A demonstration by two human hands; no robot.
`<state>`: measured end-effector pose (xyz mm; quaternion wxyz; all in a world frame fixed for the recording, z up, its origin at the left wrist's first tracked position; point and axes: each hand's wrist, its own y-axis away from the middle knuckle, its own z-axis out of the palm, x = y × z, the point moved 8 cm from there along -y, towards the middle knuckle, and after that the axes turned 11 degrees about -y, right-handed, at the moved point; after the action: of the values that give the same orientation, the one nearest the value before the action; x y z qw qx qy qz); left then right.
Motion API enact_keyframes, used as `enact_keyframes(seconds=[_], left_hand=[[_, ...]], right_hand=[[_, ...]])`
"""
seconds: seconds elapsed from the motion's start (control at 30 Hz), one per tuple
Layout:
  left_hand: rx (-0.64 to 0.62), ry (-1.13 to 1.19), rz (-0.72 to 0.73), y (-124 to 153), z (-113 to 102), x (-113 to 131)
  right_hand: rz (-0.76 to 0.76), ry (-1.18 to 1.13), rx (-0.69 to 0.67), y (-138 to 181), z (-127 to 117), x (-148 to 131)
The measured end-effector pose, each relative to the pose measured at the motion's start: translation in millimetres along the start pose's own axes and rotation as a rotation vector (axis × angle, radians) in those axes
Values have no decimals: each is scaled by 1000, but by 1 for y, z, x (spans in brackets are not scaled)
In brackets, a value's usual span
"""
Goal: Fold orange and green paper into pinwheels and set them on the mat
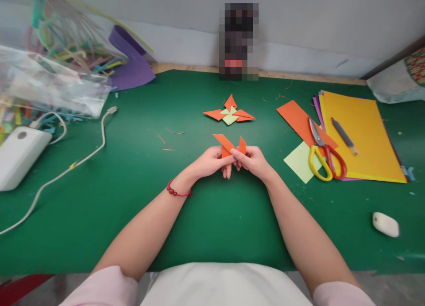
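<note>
Between my two hands, just above the green table (212, 235), is a folded piece of orange paper (226, 145). My left hand (212, 160) grips its left side, thumb on top and fingers beneath. My right hand (253, 160) pinches the right side, its thumb pressing near the middle fold. Both thumbs almost meet there. One pointed end sticks out to the upper left, and a shorter tip rises at the right. Beyond my hands lies a folded paper star (229, 114) with orange points and a pale green centre.
At the right, yellow-and-red scissors (319, 142) rest over an orange strip (295, 115), a pale green square (302, 160) and yellow sheets (372, 133) bearing a cutter-like tool (345, 135). A white earbud-like case (385, 224) lies nearer. Leftward are a power bank (25, 153), cable (83, 157) and plastic bag (66, 89).
</note>
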<state>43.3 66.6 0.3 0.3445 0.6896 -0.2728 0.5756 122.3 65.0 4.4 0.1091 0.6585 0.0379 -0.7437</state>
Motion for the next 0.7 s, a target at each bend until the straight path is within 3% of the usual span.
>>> enact_keyframes(seconds=[0.27, 0.43, 0.7], left_hand=[[71, 67, 20, 0, -2, 1], [22, 83, 13, 0, 4, 1], [81, 89, 19, -4, 2, -5]], right_hand=[[-34, -5, 101, -1, -5, -2], [-80, 32, 200, -2, -14, -7], [-88, 64, 209, -2, -10, -7]])
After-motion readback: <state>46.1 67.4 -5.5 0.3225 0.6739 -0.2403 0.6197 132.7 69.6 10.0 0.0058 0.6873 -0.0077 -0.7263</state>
